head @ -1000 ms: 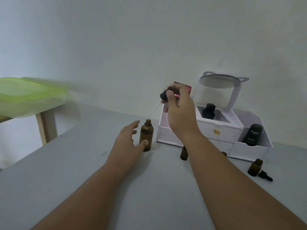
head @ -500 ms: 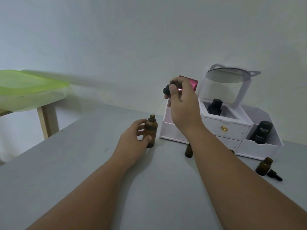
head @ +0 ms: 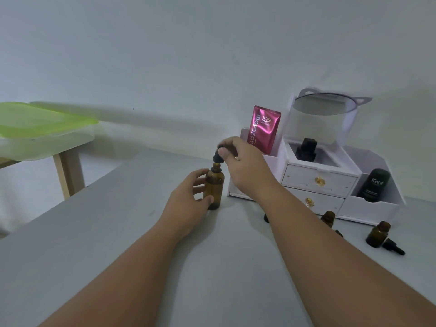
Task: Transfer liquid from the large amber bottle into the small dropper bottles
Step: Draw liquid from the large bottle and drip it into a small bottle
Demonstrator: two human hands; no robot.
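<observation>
The large amber bottle (head: pixel 214 185) stands upright on the grey table (head: pixel 118 232). My left hand (head: pixel 188 201) grips its body from the left, thumb in front. My right hand (head: pixel 240 166) pinches the black dropper cap (head: pixel 218 155) right over the bottle's neck, its glass tube down inside the neck. Small amber dropper bottles stand open to the right: one (head: pixel 328 218) by the drawers, another (head: pixel 378 234) further right with a loose black dropper cap (head: pixel 393 247) lying beside it. A third small bottle (head: pixel 266 218) is mostly hidden behind my right forearm.
A white drawer organiser (head: pixel 318 182) with a mirror stands at the back right. It holds a pink sachet (head: pixel 263 129), a black bottle (head: pixel 306 149) and a dark Kahf bottle (head: pixel 372 185). A green-topped wooden table (head: pixel 35 128) stands at the left.
My right hand has come down with the dropper from above the organiser to the large bottle's mouth. My left hand has closed round the bottle.
</observation>
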